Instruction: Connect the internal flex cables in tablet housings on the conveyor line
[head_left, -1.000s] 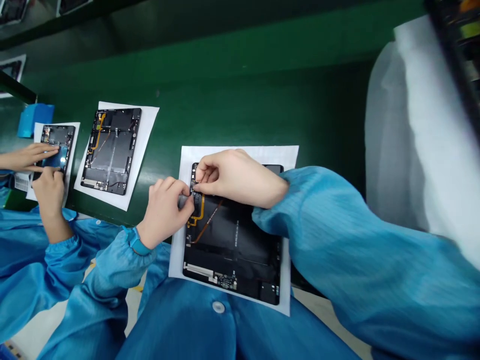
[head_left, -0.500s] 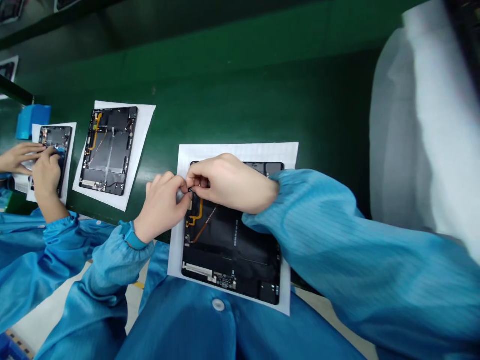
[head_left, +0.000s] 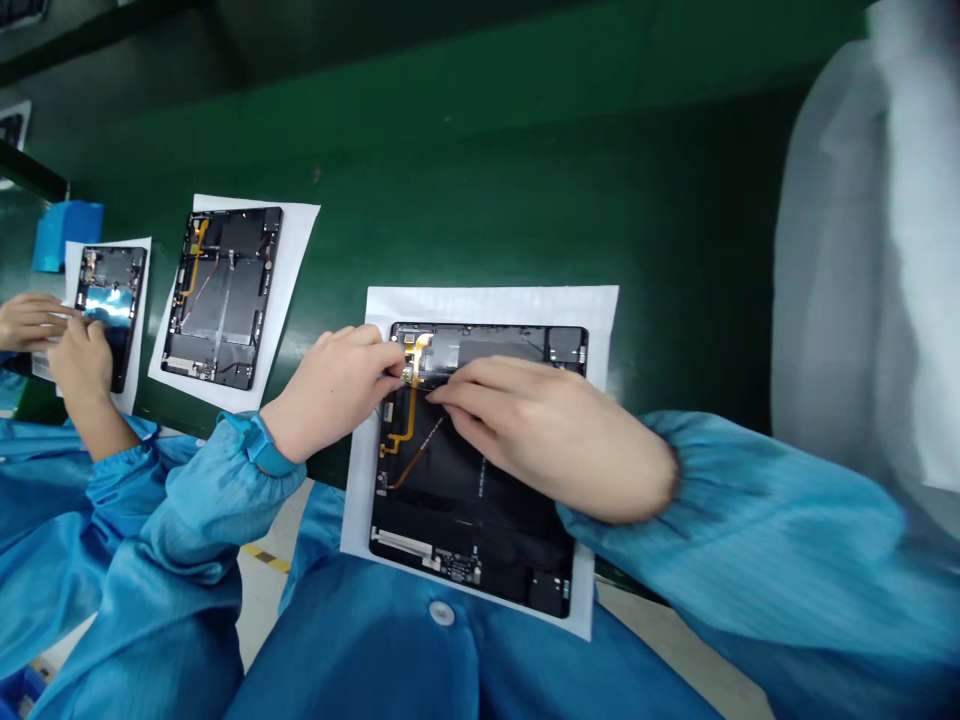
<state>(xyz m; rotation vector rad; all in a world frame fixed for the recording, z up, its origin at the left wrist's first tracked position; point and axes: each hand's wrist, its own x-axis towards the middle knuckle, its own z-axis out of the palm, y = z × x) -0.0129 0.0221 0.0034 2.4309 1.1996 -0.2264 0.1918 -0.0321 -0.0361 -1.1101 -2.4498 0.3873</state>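
Note:
An opened tablet [head_left: 517,545] with bare black internals lies on a white sheet [head_left: 605,340] in front of me. An orange flex cable [head_left: 412,410] runs down its left side. At the tablet's upper left edge, my left hand [head_left: 334,385] is closed, thumb and fingers pinched beside the cable's top end. Whatever sits between those fingertips is hidden. My right hand [head_left: 540,430] reaches over the tablet from the right, its fingertips pressed together just right of the cable. I cannot make out anything held in it.
On the green bench [head_left: 525,200], a second opened tablet [head_left: 225,300] lies on a white sheet to the left. Farther left, a co-worker's hands [head_left: 79,360] touch another tablet [head_left: 112,300] near a blue box [head_left: 67,235]. White translucent sheeting [head_left: 840,250] hangs at the right.
My right hand has moved away from my left fingertips, rightward and slightly down over the tablet. My left hand has shifted right onto the tablet's edge. More of the orange flex cable shows.

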